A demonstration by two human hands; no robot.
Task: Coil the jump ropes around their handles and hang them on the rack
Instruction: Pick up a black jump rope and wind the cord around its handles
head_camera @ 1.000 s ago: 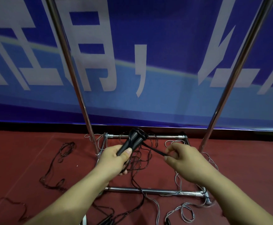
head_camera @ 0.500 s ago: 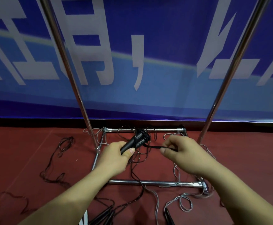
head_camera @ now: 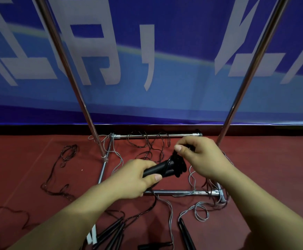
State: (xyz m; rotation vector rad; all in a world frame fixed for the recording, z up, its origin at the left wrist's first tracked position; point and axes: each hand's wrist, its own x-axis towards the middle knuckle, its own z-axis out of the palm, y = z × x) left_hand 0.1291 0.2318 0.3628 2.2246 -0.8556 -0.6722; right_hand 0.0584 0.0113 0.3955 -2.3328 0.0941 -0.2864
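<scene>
Now gripping black handles (head_camera: 162, 169) in left hand (head_camera: 134, 179); right hand (head_camera: 199, 157) fingers (head_camera: 178, 147) pinching black rope (head_camera: 177, 157) above rack base (head_camera: 179, 192).

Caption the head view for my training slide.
Left hand grips black handles; right hand winds rope around them.

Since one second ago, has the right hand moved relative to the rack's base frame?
Yes. The right hand has gone up toward the rear base bar and in over the wrapped end of the black handles, pinching rope.
</scene>
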